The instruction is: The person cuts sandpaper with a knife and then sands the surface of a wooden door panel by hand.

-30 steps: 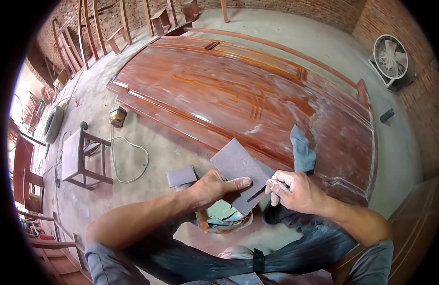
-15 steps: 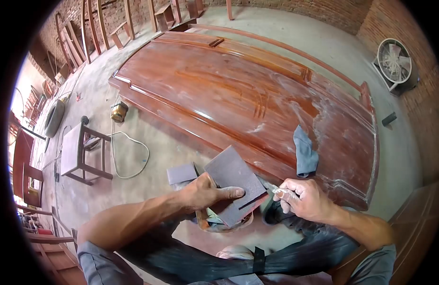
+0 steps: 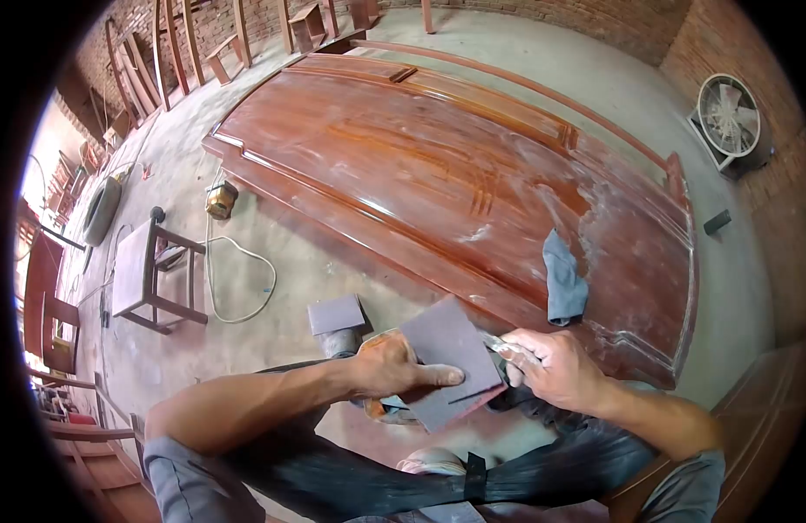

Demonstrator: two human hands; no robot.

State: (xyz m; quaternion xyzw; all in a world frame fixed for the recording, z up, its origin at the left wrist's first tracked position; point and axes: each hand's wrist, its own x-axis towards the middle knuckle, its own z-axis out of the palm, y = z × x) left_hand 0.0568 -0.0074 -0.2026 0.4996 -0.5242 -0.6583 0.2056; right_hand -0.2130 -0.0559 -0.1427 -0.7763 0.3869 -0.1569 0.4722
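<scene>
My left hand [image 3: 387,370] is closed on a grey sheet of sandpaper [image 3: 445,338], its thumb pressed flat on the face. A slit runs into the lower right part of the sandpaper, where a reddish edge shows. Just right of the sheet, my right hand [image 3: 560,370] grips a small knife [image 3: 494,342] with a thin, pale blade; white dust coats the fingers. The blade lies close to the sheet's right edge, and I cannot tell whether they touch. Behind my left hand, a container [image 3: 379,413] with several things in it is partly hidden.
A large reddish-brown wooden panel [image 3: 403,166], streaked with dust, lies ahead with a blue cloth [image 3: 563,283] on it. Another grey sandpaper piece [image 3: 335,314] is left of my hands. A stool [image 3: 142,270], a yellow device [image 3: 220,200] with a cord and a fan [image 3: 728,118] stand around.
The sandpaper and my left hand have moved slightly right and down, and the sheet has tilted. The knife blade shows more clearly beside the sheet. My view has shifted a little.
</scene>
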